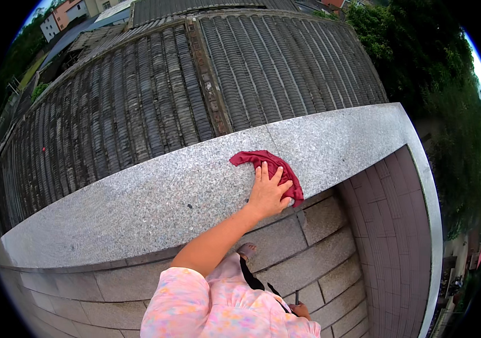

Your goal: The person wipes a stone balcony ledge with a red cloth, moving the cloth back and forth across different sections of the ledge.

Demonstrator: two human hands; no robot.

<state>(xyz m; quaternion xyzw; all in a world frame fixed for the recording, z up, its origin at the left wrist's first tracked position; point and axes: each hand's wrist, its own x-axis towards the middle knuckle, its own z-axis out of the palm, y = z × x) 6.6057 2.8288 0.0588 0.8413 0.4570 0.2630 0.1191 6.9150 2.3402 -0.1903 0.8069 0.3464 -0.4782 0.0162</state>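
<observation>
My left hand (268, 190) lies palm down with its fingers spread over a crumpled dark red cloth (289, 172), holding it against the speckled granite top (139, 203) of a parapet wall. Part of the cloth trails out beyond the fingertips to the upper left; the rest bunches along the hand's right side, by the inner edge of the granite. Low in the view, beside the pink patterned clothing, my right hand (301, 311) is closed around a slim dark object (297, 297). Most of that object is hidden, so its kind cannot be told.
Beyond the parapet's outer edge lies a grey tiled roof (274, 63), with trees (426, 63) at the right. The parapet turns a corner at the right, above a brown tiled inner wall (386, 207). Below is a paved floor (278, 241), where a sandalled foot (247, 249) shows.
</observation>
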